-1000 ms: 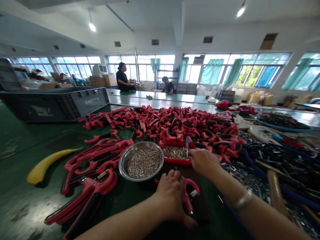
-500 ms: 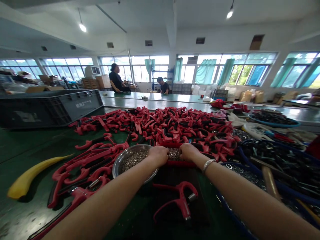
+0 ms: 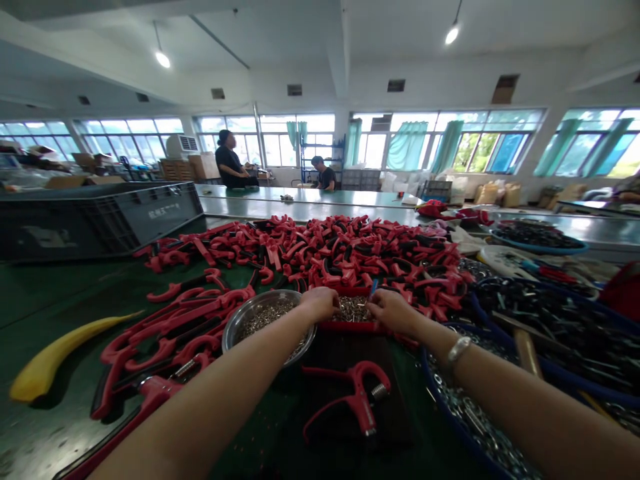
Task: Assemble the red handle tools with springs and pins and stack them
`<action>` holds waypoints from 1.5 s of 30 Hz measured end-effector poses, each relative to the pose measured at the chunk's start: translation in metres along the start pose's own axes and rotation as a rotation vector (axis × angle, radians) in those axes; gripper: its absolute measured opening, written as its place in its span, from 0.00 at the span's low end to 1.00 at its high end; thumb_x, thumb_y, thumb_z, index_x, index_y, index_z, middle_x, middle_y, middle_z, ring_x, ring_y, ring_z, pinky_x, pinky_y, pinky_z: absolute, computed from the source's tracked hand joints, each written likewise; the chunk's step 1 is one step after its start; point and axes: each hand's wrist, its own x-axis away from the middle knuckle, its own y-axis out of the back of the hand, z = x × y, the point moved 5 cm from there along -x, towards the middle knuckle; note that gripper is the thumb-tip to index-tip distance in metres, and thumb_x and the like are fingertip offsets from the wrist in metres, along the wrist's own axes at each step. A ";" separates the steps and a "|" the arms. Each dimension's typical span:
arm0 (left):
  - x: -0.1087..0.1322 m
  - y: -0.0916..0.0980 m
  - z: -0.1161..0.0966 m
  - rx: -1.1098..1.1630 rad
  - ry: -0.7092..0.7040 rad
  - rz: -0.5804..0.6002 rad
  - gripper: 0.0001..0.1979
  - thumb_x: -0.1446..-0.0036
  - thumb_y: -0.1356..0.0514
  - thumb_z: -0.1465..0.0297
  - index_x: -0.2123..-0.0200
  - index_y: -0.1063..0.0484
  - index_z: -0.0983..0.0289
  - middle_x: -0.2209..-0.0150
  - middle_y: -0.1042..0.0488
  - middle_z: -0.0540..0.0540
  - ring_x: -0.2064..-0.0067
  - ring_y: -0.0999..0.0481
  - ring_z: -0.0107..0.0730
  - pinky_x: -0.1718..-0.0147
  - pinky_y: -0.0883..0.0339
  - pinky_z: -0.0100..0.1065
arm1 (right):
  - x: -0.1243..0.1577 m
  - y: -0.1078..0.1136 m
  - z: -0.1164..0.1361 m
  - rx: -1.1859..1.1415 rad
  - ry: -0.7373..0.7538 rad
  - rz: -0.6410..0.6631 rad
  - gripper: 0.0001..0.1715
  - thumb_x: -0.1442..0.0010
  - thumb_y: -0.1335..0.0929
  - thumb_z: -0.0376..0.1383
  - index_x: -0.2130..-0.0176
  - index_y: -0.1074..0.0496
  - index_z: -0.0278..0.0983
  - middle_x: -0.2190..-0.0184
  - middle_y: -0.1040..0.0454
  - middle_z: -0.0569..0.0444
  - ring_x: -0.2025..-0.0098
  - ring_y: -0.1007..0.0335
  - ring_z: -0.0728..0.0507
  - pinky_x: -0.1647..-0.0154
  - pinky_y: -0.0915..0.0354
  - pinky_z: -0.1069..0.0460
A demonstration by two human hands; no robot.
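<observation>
The left hand curls over the rim of a steel bowl heaped with small silver parts. The right hand rests, knuckles up, at the edge of a shallow red tray of similar bright bits. The hands sit apart, the tray's contents between them, and I cannot tell whether either grips anything. Just below, a glossy red plastic handle lies on a dark mat, while a tangled heap of red handles spreads beyond across the smooth green table.
</observation>
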 end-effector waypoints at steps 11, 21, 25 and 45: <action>0.012 0.013 0.008 0.202 -0.005 -0.228 0.11 0.44 0.45 0.66 0.58 0.30 0.60 0.61 0.26 0.52 0.58 0.28 0.33 0.59 0.36 0.33 | 0.115 0.000 0.013 -0.125 0.096 -0.055 0.13 0.45 0.39 0.30 0.66 0.27 0.37 0.67 0.27 0.52 0.63 0.32 0.46 0.61 0.39 0.52; 0.031 0.021 -0.011 0.311 -0.066 -0.296 0.12 0.47 0.44 0.63 0.63 0.26 0.61 0.63 0.24 0.53 0.60 0.27 0.34 0.61 0.37 0.30 | 0.118 -0.020 0.010 0.009 0.049 -0.046 0.13 0.42 0.41 0.28 0.67 0.29 0.37 0.68 0.29 0.53 0.65 0.32 0.47 0.63 0.39 0.55; 0.068 0.005 -0.038 0.380 -0.190 -0.201 0.10 0.50 0.41 0.62 0.66 0.26 0.59 0.66 0.23 0.47 0.64 0.27 0.28 0.67 0.37 0.25 | 0.116 -0.021 0.020 0.133 0.080 -0.040 0.17 0.46 0.42 0.22 0.69 0.28 0.35 0.69 0.30 0.50 0.66 0.33 0.45 0.65 0.39 0.54; 0.112 -0.022 -0.065 0.182 -0.115 -0.198 0.10 0.44 0.47 0.62 0.64 0.30 0.60 0.64 0.26 0.51 0.62 0.27 0.34 0.66 0.38 0.31 | 0.127 -0.041 0.003 0.150 0.176 -0.214 0.16 0.39 0.42 0.29 0.57 0.29 0.35 0.61 0.28 0.47 0.60 0.31 0.44 0.58 0.35 0.50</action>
